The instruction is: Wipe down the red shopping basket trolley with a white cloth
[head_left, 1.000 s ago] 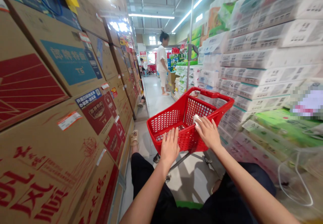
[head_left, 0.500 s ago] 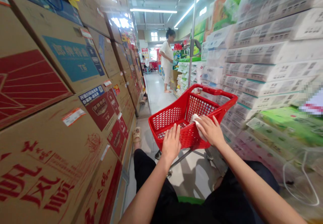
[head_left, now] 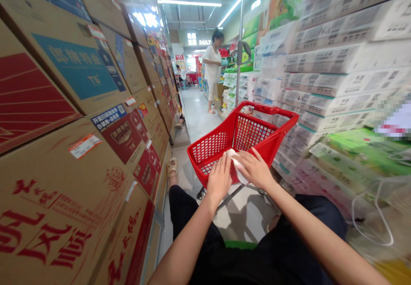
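Cloth in right hand, against red basket.

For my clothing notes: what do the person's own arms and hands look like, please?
The left hand and right hand are bare: no gloves, no ring or watch visible. The left forearm and right forearm are uncovered too; no sleeve is in view.

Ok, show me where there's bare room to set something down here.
Free: the basket looks bare inside, beyond the left hand and the right hand, which rests on a cloth at its near rim; the floor between boxes and packs, up to a person. Crowded: both side stacks.
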A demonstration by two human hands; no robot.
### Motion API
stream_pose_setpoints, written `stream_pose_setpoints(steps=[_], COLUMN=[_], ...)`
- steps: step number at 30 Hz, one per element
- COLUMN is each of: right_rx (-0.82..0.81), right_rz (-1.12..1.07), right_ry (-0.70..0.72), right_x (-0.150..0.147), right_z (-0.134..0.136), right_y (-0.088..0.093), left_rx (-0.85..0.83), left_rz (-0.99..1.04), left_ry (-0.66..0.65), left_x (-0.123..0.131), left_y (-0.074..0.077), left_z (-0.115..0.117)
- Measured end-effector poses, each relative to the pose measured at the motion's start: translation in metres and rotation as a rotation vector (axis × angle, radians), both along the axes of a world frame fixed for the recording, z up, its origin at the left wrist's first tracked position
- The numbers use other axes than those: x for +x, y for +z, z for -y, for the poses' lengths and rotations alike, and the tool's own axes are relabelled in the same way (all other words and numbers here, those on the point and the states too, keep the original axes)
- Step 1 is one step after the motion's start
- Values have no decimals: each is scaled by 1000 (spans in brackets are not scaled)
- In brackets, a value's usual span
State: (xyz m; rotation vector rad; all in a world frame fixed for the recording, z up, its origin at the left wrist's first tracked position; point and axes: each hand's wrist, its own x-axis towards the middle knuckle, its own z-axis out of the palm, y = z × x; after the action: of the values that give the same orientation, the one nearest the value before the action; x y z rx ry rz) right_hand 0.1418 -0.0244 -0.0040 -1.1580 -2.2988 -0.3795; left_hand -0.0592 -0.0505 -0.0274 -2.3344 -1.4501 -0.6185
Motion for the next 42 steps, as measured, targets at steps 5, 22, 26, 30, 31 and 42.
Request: stream_pose_setpoints(steps=[5, 22, 26, 30, 31, 42], right_rx=[33, 26, -41, -96, -101, -32], right_rz=[-95, -87, -61, -20, -4, -141], right_ry=[-225, -309, -128, 61, 88, -112], right_x=[29, 63, 14, -12, -10, 20], right_z=[-17, -11, 22, 46, 46, 14], right_y=[5, 10, -3, -7, -5, 10], left_rx=[-49, -266, -272, -265, -259, -190], left_rz=[67, 32, 39, 35, 40, 145], left_ry=[-65, 47, 94, 138, 139, 23], left_x=[1, -37, -31, -29, -28, -7], left_y=[3, 8, 9, 8, 8, 4], left_z=[4, 2, -3, -6, -6, -2])
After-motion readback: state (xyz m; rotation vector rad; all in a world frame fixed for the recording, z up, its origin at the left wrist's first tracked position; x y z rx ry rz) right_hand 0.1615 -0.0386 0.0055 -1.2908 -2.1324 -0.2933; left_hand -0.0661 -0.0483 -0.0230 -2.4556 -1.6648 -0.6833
